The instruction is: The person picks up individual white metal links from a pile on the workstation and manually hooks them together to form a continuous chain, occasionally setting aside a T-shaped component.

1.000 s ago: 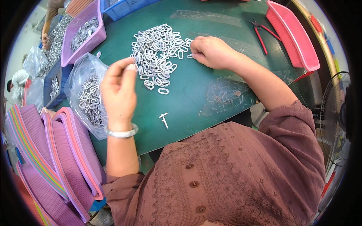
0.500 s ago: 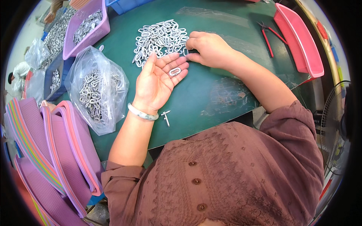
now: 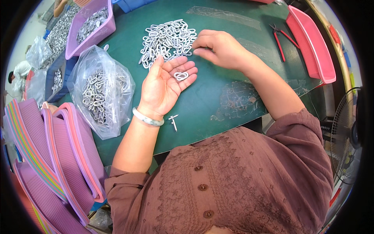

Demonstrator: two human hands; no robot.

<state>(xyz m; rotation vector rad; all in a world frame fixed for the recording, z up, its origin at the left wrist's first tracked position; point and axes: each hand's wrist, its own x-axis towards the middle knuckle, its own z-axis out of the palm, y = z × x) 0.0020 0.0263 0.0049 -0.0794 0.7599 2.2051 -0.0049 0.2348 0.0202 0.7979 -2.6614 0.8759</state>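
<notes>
My left hand (image 3: 161, 87) is palm up, with its fingers extended and slightly cupped. Two oval metal links (image 3: 180, 76) rest overlapping on those fingers. Just beyond lies a heap of similar metal links (image 3: 165, 41) on the green table. At the heap's right edge is my right hand (image 3: 216, 46), its fingers bent, thumb and forefinger a little apart, and no link visible between them. Two small metal pins (image 3: 173, 123) lie near my left wrist, which wears a pale bangle (image 3: 148, 117).
A clear plastic bag of links (image 3: 99, 93) stands to the left. Stacked purple baskets (image 3: 72, 156) fill the lower left. A purple basket of metal pieces (image 3: 72, 43) sits farther back. Red-handled pliers (image 3: 279, 45) and a pink basket (image 3: 311, 50) are at the right.
A second link now lies on my left fingers beside the first. My right hand has shifted slightly up and right and no longer has a link at its fingertips.
</notes>
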